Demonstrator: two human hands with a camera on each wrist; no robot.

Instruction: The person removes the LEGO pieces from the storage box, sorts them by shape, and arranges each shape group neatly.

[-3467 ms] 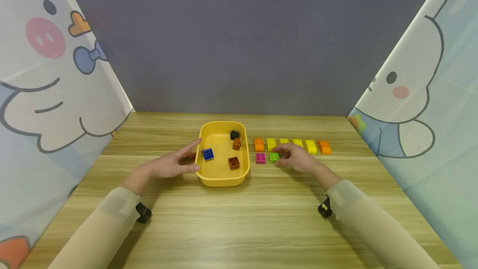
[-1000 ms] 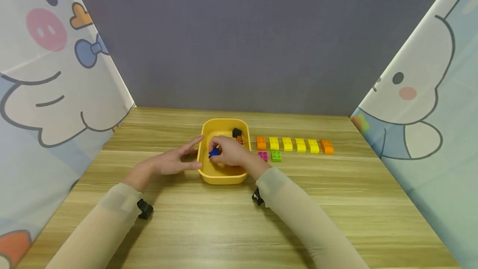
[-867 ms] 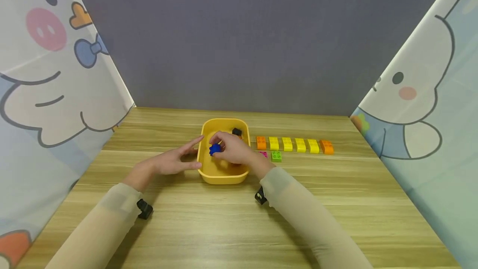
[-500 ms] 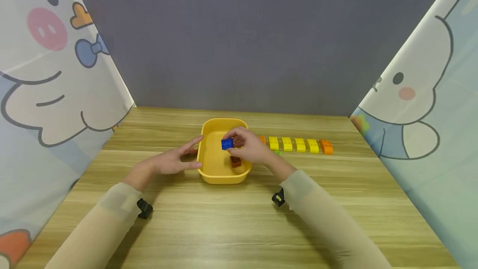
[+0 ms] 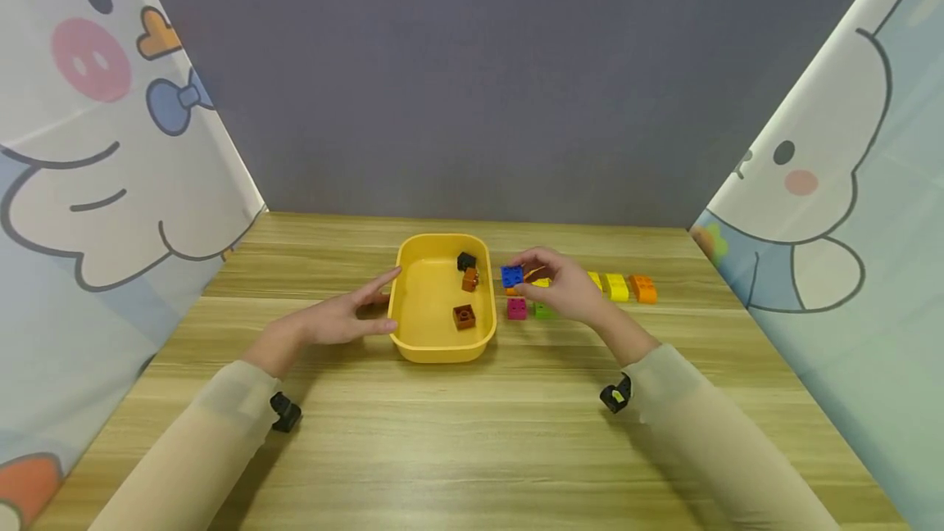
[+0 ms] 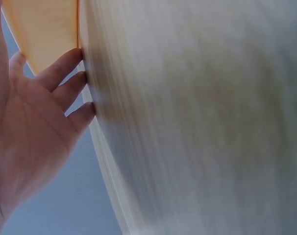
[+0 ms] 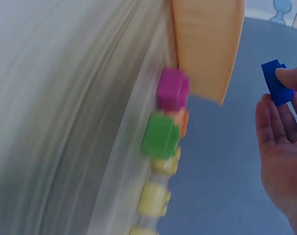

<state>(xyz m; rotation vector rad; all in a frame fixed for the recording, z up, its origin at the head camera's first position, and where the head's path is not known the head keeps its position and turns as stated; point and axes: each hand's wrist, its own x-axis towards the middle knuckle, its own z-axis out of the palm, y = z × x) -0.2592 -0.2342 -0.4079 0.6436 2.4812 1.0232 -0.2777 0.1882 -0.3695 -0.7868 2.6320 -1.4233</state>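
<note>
Between thumb and fingertips, my right hand (image 5: 562, 287) pinches a blue toy building brick (image 5: 512, 276), held above the table just right of the yellow bin. The right wrist view shows the same blue brick (image 7: 277, 83) raised clear of the row of bricks. My left hand (image 5: 335, 316) rests against the left side of the yellow bin (image 5: 442, 355), fingers spread and fairly straight. Inside the bin lie a black brick (image 5: 466, 261) and two brown bricks, one (image 5: 469, 279) near the right wall and another (image 5: 464, 317) lower down.
A magenta brick (image 5: 517, 309) and a green brick (image 5: 543, 310) stand on the wooden table (image 5: 442, 441), beneath the right hand. Behind them runs a row of yellow bricks (image 5: 616, 287) with an orange brick (image 5: 643, 289) at its right end. A grey panel (image 5: 472, 88) closes the back.
My right hand let go of the green brick, took the blue brick from the bin, lifted it and carried it rightward past the rim. The left hand has stayed at the bin.
</note>
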